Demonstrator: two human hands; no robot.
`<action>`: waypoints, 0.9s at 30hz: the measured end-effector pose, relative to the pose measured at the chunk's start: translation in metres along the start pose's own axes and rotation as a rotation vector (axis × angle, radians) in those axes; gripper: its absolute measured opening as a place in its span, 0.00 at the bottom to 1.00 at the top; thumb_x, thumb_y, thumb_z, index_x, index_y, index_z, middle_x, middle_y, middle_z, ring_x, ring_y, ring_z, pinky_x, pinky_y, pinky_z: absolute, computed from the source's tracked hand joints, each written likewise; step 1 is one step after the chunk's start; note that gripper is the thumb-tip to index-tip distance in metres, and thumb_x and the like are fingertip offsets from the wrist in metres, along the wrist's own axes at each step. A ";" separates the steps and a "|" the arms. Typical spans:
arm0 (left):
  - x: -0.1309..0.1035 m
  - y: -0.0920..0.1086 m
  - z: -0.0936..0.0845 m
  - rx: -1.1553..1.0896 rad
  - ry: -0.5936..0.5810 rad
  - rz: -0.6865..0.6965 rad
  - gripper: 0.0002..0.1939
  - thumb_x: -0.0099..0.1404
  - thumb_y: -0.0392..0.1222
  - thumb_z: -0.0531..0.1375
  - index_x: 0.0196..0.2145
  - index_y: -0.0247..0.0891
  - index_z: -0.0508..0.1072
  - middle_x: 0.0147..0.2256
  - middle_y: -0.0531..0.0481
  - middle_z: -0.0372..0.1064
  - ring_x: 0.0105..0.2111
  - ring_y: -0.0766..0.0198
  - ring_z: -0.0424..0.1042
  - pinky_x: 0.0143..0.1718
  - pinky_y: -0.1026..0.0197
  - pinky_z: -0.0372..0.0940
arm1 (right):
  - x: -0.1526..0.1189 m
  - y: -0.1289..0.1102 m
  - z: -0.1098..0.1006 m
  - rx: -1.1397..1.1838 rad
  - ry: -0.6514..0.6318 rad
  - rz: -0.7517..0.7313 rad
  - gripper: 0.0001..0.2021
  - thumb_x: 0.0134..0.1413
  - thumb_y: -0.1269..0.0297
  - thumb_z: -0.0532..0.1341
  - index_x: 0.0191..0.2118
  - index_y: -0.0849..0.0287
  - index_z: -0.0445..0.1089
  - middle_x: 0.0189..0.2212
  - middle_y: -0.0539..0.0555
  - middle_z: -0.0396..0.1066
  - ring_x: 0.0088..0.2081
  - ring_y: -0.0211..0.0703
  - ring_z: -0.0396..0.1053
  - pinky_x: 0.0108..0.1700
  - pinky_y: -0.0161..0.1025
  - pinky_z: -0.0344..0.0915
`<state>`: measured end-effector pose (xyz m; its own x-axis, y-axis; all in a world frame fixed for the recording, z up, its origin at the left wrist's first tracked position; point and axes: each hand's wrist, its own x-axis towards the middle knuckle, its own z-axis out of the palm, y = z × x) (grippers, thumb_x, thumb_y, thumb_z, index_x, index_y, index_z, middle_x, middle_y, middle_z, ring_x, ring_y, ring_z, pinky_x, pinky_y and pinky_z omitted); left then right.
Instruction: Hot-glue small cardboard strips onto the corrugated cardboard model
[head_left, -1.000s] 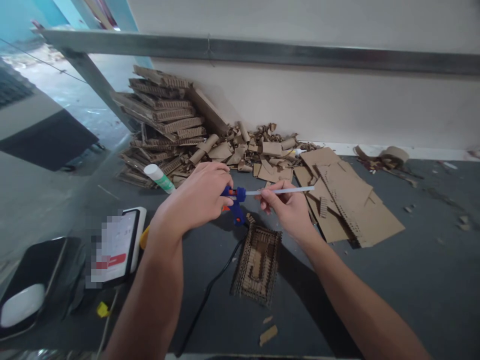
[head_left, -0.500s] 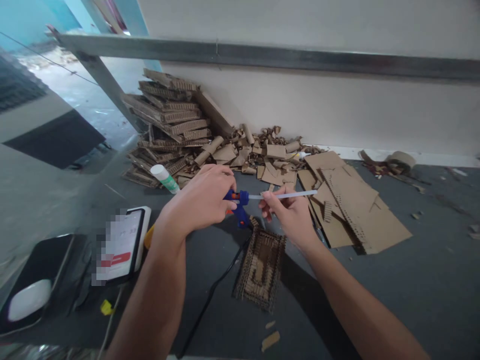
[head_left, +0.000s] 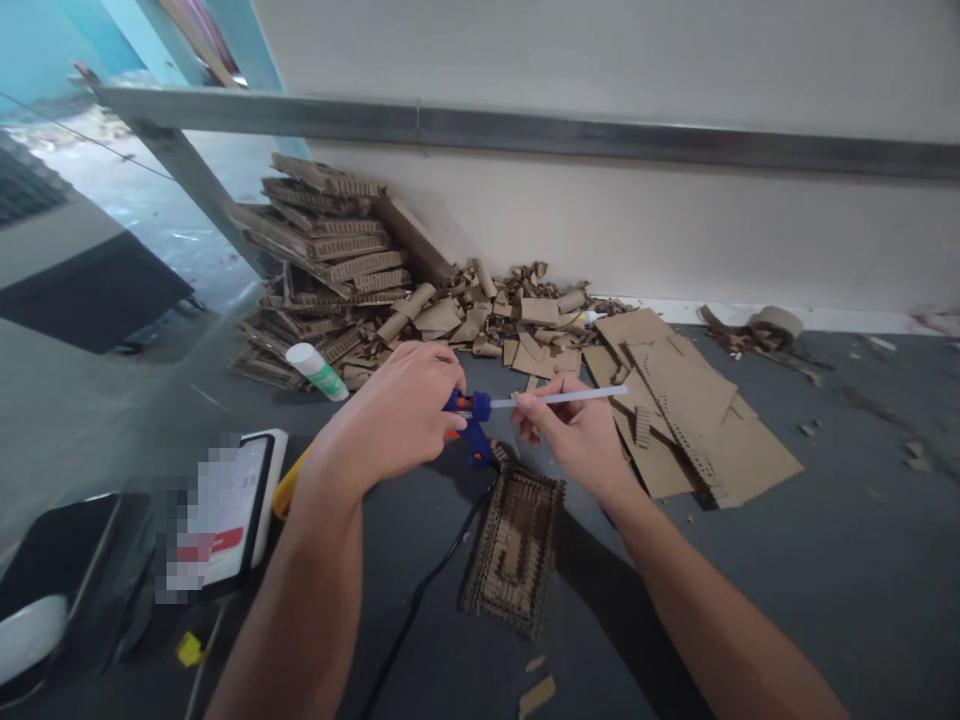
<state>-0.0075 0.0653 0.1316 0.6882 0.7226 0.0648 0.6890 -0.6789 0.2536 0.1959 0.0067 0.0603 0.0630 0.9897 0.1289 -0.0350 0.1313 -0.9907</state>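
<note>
My left hand (head_left: 409,410) is wrapped round a blue glue gun (head_left: 474,430), its back end facing right and its front hidden behind the fingers. A translucent white glue stick (head_left: 589,395) is pinched in my right hand (head_left: 566,425). The stick's left end meets the rear of the gun; how deep it sits inside cannot be seen. Below the hands a small rectangular piece built of corrugated cardboard strips (head_left: 514,550) lies on the dark tabletop. The gun's black cord (head_left: 431,577) runs down past its left side.
Stacked cardboard pieces (head_left: 330,235) and cardboard scraps (head_left: 480,310) lie along the wall. Flat cardboard sheets (head_left: 697,400) are on the right. A white-and-green glue tube (head_left: 319,372) stands left, behind a phone (head_left: 232,515). Another phone (head_left: 56,550) lies far left.
The camera view has shifted slightly, so the scene sits a little lower and further left. Both hands keep the same holds, with the glue stick still at the gun's rear.
</note>
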 end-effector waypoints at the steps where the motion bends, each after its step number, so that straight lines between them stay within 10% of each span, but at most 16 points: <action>1: 0.001 -0.001 0.001 -0.025 0.003 -0.007 0.05 0.60 0.39 0.64 0.34 0.37 0.76 0.44 0.40 0.73 0.56 0.46 0.67 0.59 0.46 0.61 | 0.000 0.001 0.001 0.003 0.004 0.011 0.15 0.58 0.51 0.66 0.31 0.56 0.66 0.24 0.50 0.74 0.22 0.36 0.68 0.23 0.35 0.64; 18: -0.004 0.021 -0.008 -0.158 0.150 0.152 0.07 0.63 0.36 0.62 0.40 0.41 0.77 0.51 0.45 0.74 0.63 0.49 0.60 0.69 0.42 0.42 | -0.024 0.015 0.018 -0.223 -0.245 0.053 0.15 0.60 0.53 0.63 0.46 0.59 0.72 0.37 0.54 0.76 0.38 0.45 0.73 0.41 0.42 0.69; 27: -0.018 0.047 -0.014 -1.163 1.050 -0.052 0.26 0.69 0.67 0.49 0.35 0.44 0.74 0.44 0.46 0.75 0.52 0.53 0.72 0.59 0.49 0.64 | -0.054 0.001 0.003 0.401 -0.039 0.245 0.19 0.56 0.48 0.67 0.44 0.57 0.71 0.34 0.53 0.76 0.32 0.41 0.74 0.37 0.39 0.73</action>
<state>0.0096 0.0225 0.1560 -0.1309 0.8412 0.5246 -0.1813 -0.5406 0.8215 0.1899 -0.0467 0.0522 -0.0325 0.9947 -0.0980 -0.4276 -0.1025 -0.8981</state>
